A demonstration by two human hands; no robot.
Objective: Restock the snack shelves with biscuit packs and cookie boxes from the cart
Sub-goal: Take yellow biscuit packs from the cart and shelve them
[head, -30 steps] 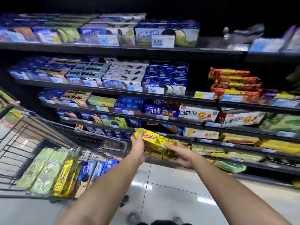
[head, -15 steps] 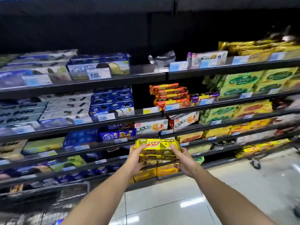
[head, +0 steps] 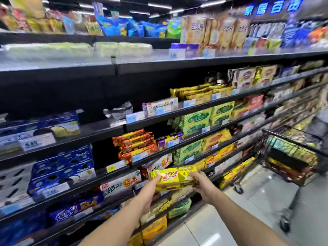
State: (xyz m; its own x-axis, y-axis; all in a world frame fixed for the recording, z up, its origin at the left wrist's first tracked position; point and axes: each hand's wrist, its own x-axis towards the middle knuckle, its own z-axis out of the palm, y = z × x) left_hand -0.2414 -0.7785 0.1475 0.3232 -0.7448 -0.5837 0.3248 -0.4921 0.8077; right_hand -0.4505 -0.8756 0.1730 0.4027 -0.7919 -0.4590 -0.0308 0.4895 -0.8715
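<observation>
Lower centre of frame: yellow biscuit pack (head: pixel 175 178), long side roughly level, clamped between 2 grips in front of the snack shelves (head: pixel 177 107). Left grip (head: pixel 148 190) at the pack's left end, thumb on its face. Right grip (head: pixel 204 186) at the right end, fingers curled round the edge. Pack in the air, just before the white cookie boxes (head: pixel 122 183). Centre: orange packs (head: pixel 135 144). Left: blue cookie boxes (head: pixel 62 167). Right edge: black wire cart (head: pixel 292 153), loaded, on the floor.
</observation>
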